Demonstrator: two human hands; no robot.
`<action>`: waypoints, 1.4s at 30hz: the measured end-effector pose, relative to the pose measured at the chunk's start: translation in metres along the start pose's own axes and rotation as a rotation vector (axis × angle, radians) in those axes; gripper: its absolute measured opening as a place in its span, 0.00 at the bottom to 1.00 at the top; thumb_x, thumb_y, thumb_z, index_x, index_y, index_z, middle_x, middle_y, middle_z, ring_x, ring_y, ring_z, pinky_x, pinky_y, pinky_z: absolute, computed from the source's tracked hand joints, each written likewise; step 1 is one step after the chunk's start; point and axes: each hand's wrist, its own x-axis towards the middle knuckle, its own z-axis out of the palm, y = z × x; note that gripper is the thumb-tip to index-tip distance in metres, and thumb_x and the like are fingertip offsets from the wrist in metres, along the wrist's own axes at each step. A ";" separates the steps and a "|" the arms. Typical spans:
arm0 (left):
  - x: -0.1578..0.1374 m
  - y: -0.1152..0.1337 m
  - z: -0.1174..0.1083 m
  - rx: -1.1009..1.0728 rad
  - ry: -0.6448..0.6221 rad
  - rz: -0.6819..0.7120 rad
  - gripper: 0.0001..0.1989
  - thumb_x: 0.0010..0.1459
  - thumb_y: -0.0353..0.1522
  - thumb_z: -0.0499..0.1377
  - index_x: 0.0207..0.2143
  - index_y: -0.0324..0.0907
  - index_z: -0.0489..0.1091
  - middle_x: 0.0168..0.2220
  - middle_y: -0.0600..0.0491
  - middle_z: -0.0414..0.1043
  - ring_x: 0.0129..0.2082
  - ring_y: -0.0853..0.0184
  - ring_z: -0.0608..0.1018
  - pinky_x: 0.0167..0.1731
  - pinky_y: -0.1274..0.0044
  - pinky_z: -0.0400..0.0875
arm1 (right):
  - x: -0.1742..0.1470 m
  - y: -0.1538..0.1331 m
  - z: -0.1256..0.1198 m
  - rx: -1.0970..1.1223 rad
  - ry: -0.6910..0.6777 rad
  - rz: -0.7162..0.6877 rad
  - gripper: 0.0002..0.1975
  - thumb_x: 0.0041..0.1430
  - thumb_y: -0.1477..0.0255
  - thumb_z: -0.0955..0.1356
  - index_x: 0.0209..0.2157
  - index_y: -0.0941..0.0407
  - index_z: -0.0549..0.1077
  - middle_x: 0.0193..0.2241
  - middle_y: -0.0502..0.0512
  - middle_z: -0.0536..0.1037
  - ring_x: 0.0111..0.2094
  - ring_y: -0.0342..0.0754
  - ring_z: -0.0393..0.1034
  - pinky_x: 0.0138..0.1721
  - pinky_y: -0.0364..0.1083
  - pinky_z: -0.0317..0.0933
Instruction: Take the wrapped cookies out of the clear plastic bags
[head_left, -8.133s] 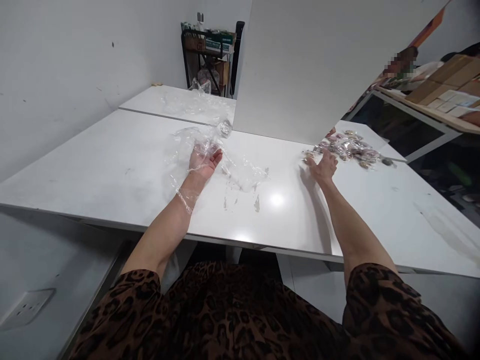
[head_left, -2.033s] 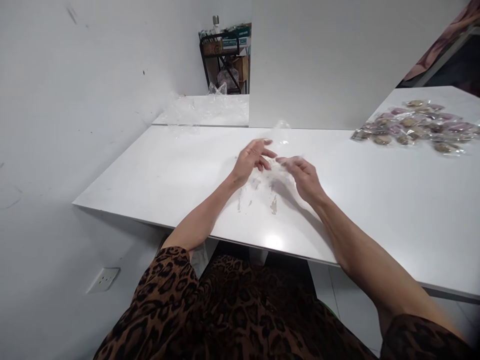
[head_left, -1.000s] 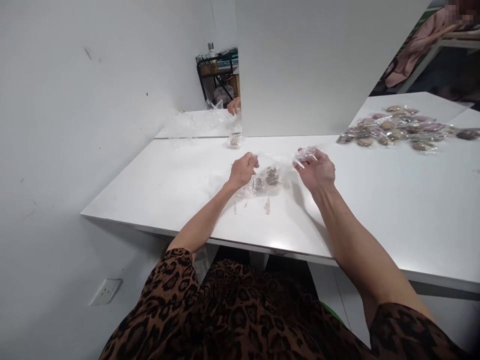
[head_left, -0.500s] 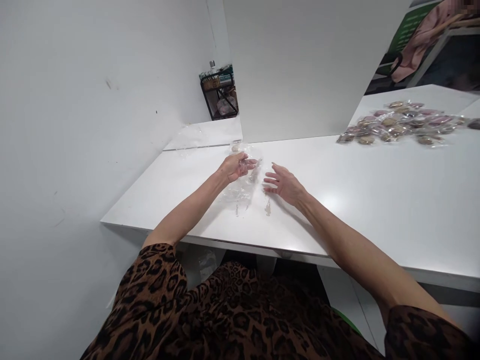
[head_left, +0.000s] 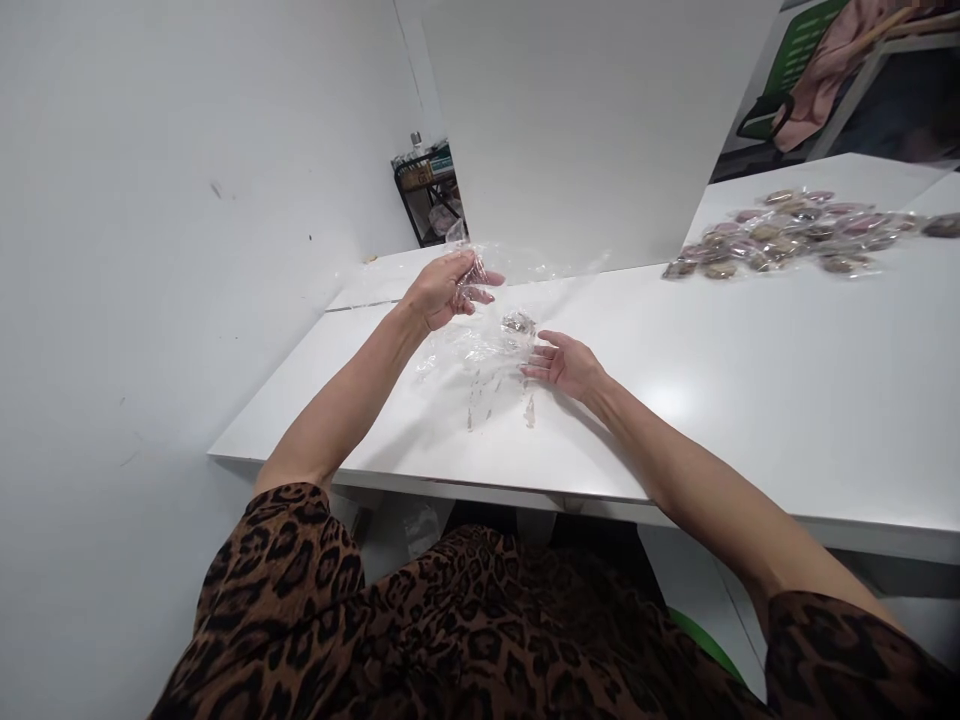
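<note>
My left hand [head_left: 448, 288], raised over the table, pinches a crinkled clear plastic bag [head_left: 480, 345] near its top. The film spreads out to the right of the fingers and hangs down toward the tabletop. Inside or behind the film shows a small brownish round piece [head_left: 517, 322]; the glare hides which. Just right of it is my right hand [head_left: 566, 365], with fingers apart and pointing left. Its fingertips reach the bag's lower right edge, and I cannot tell whether they touch it.
On the white table [head_left: 750, 400], a pile of brown and pinkish clear-wrapped pieces [head_left: 780, 240] lies at the back right. A tall pale panel [head_left: 585, 130] stands behind my hands. A wall [head_left: 150, 250] borders the left. A black shelf [head_left: 424, 195] and a green chair [head_left: 806, 60] are farther back.
My left hand has risen and moved left, lifting and spreading the bag. My right hand has shifted slightly, fingers still apart. The brownish piece now shows between the hands.
</note>
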 end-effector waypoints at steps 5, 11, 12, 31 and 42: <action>-0.003 0.001 0.006 0.141 -0.027 -0.046 0.12 0.68 0.40 0.61 0.43 0.39 0.69 0.41 0.43 0.82 0.35 0.63 0.85 0.31 0.78 0.79 | -0.014 -0.001 0.006 0.110 -0.237 -0.118 0.16 0.52 0.66 0.75 0.42 0.51 0.71 0.38 0.54 0.82 0.39 0.53 0.79 0.38 0.54 0.77; -0.001 0.006 0.007 -0.053 0.091 0.123 0.13 0.72 0.42 0.55 0.46 0.42 0.70 0.46 0.49 0.80 0.41 0.65 0.86 0.37 0.78 0.80 | -0.030 -0.005 0.010 0.179 -0.393 -0.163 0.21 0.43 0.76 0.73 0.41 0.49 0.69 0.43 0.50 0.82 0.48 0.52 0.76 0.48 0.57 0.76; 0.000 0.005 0.007 -0.098 0.126 0.143 0.13 0.72 0.42 0.54 0.47 0.42 0.69 0.47 0.49 0.80 0.41 0.66 0.85 0.38 0.79 0.80 | -0.031 -0.005 0.010 0.196 -0.412 -0.166 0.20 0.44 0.75 0.73 0.40 0.49 0.69 0.44 0.50 0.82 0.48 0.52 0.76 0.49 0.58 0.75; -0.016 0.013 0.048 -0.245 0.085 0.157 0.13 0.76 0.35 0.44 0.45 0.42 0.66 0.38 0.55 0.79 0.14 0.81 0.66 0.16 0.87 0.60 | 0.003 0.011 0.000 0.081 0.082 -0.093 0.22 0.65 0.46 0.66 0.39 0.51 0.72 0.27 0.52 0.77 0.26 0.48 0.71 0.26 0.47 0.68; -0.007 0.047 0.038 -0.306 0.128 0.275 0.16 0.76 0.39 0.46 0.53 0.45 0.70 0.47 0.53 0.80 0.28 0.75 0.81 0.29 0.84 0.72 | 0.012 0.012 -0.003 0.020 0.137 -0.138 0.21 0.55 0.52 0.76 0.39 0.51 0.69 0.34 0.52 0.76 0.31 0.45 0.70 0.30 0.44 0.68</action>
